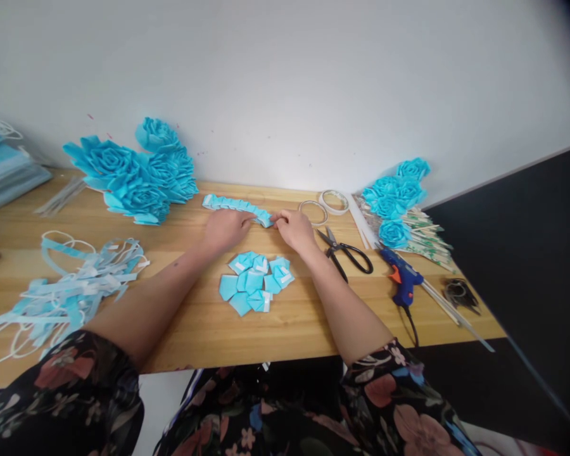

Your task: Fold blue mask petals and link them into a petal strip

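Observation:
A row of overlapping blue folded petals (235,204) runs along the back of the wooden table, each with its folds facing up. At the row's right end, my left hand (227,229) has its fingers closed at the edge of the last petal. From the other side, my right hand (294,229) pinches that same end petal between thumb and finger. My fingertips partly cover it. Between my forearms lies a loose pile of blue folded petals (254,280), several with white strips on them.
Blue fabric roses stand at the back left (147,171) and right (394,196). Black-handled scissors (349,250), tape rolls (333,201) and a blue glue gun (403,277) lie rightward. Cut strips with ear loops (76,285) and stacked masks (7,168) are leftward.

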A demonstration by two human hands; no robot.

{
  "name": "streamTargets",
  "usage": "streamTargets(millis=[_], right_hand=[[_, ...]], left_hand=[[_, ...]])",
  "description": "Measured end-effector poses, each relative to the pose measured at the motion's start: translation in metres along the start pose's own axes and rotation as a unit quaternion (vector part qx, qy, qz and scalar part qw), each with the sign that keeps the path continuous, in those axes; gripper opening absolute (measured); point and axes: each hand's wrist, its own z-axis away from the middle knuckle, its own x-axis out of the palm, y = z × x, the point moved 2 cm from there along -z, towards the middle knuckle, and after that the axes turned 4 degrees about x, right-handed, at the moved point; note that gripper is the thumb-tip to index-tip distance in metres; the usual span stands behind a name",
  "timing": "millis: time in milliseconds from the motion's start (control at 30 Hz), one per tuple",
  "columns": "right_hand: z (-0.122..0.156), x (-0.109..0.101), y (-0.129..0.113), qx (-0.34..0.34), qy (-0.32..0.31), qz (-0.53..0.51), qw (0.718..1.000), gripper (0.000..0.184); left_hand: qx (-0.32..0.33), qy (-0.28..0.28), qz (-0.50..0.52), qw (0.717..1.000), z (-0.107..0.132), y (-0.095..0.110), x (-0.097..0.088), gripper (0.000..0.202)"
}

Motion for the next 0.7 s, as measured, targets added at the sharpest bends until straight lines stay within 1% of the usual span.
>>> streamTargets(millis=[167, 367, 433, 533, 700], right_hand=[[0.0002, 0.0004, -0.0003, -0.005, -0.001, 0.016, 1.000, 0.032], [0.0010, 0.0004, -0.0015, -0.002, -0.004, 0.022, 1.000, 0.034], [0.0012, 0.0010, -0.0016, -0.004, -0.003, 0.025, 1.000, 0.034], [0.0022, 0.0014, -0.0023, -0.004, -0.003, 0.029, 1.000, 0.034], [0.0053, 0.0007, -0.0058, -0.004, -0.005, 0.045, 0.999, 0.034]], left_hand=[[0.005, 0.033, 0.034, 0.999, -0.0009, 0.0024, -0.0001, 0.042], [-0.032, 0.052, 0.050, 0.997, -0.0037, 0.0016, -0.0016, 0.041], [-0.029, 0.056, 0.057, 0.996, -0.0040, 0.0007, -0.0008, 0.041], [0.001, 0.046, 0.046, 0.998, -0.0037, 0.0020, 0.0021, 0.042], [0.022, -0.003, -0.007, 1.000, -0.0035, 0.0072, 0.0041, 0.044]])
